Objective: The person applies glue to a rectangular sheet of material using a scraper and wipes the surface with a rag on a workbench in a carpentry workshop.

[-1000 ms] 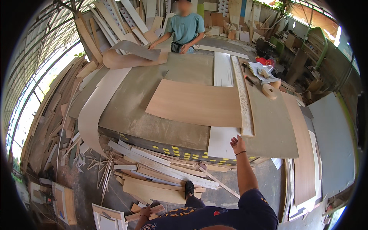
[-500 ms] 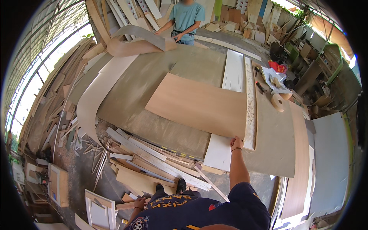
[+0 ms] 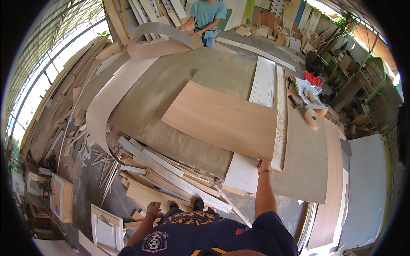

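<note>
A thin tan wood veneer sheet (image 3: 222,117) lies across the grey-brown worktop boards, slightly askew. My right hand (image 3: 264,165) is closed on its near right corner, the arm stretched forward. Just beneath that corner, a white panel (image 3: 242,175) juts out toward me. My left hand (image 3: 153,208) hangs low beside my body above wood offcuts, loosely open and holding nothing. To the left, a long pale veneer strip (image 3: 100,106) curls over the worktop's side, its far end rolled into a loop.
A person (image 3: 208,19) in a teal shirt stands at the far side by the looped strip. Wood offcuts (image 3: 183,181) cover the floor before my feet. A tape roll (image 3: 311,118), hand tools and a narrow speckled board (image 3: 280,119) lie on the right.
My left hand has risen and swung slightly forward from my side. My right hand stays on the sheet's corner. The head view has shifted slightly.
</note>
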